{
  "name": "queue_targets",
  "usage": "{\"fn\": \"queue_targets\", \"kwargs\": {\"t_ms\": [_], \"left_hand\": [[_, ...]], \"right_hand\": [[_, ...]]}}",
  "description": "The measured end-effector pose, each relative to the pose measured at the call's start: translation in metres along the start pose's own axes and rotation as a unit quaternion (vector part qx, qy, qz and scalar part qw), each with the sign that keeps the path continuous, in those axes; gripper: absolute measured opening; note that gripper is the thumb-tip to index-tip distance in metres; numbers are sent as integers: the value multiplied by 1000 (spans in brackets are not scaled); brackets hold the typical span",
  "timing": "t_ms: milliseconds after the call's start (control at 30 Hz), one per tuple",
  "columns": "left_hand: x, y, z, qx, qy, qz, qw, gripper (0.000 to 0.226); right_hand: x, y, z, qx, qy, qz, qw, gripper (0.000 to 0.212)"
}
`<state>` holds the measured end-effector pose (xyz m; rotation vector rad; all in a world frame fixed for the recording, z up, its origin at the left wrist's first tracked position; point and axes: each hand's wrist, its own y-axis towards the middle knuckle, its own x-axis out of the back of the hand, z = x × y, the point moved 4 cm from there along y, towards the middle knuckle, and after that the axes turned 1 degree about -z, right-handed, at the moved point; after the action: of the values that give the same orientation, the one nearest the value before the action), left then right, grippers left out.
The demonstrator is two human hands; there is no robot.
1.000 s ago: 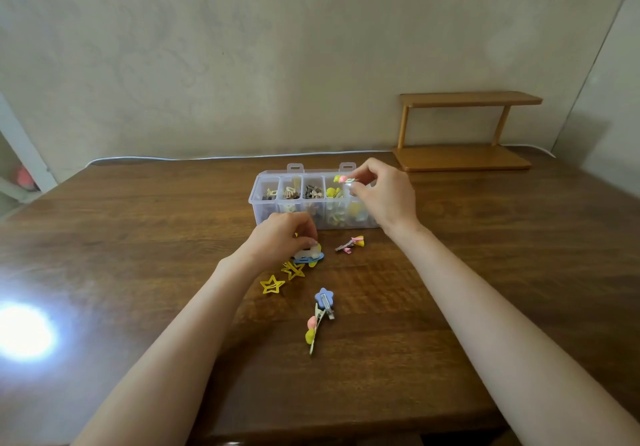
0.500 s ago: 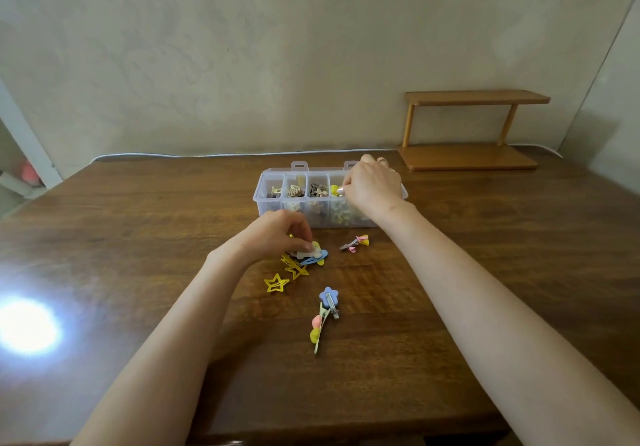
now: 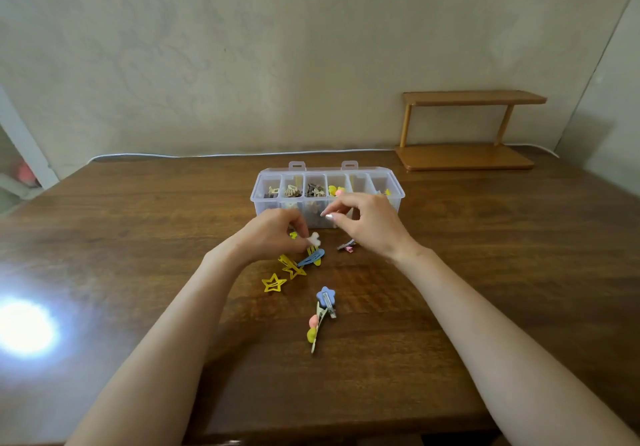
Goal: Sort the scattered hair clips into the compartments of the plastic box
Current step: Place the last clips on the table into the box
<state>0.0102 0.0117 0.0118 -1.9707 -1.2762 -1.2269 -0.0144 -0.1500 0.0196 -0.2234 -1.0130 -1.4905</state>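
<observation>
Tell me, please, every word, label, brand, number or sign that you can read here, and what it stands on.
None: no word, number or sign can be read here.
The plastic box, the hair clips, the wooden shelf and the table show no writing.

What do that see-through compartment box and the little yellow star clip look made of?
The clear compartment box: likely hard plastic, translucent, glossy; contents show through its walls. The yellow open-star hair clip: probably painted metal, a thin flat outline; plastic possible.
</observation>
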Motion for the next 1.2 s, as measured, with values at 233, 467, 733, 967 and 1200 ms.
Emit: {"fn": "queue_targets", "kwargs": {"t_ms": [233, 467, 733, 967, 1200], "left_hand": [[4, -2, -12, -46, -129, -109, 985, 15], [0, 1, -11, -48, -270, -73, 959, 22], [-2, 5, -3, -25, -233, -108, 966, 25], [0, 5, 1, -23, -124, -137, 983, 11], [-15, 7, -2, -63, -7, -31, 998, 23]], "right_hand": [[-6, -4, -1, -74, 169, 70, 980, 15], [-2, -4, -3, -90, 191, 20, 977, 12], [14, -2, -8, -79, 148, -61, 984, 20], [37, -1, -16, -77, 137, -159, 975, 15], [70, -7, -47, -119, 59, -337, 932, 6]]}}
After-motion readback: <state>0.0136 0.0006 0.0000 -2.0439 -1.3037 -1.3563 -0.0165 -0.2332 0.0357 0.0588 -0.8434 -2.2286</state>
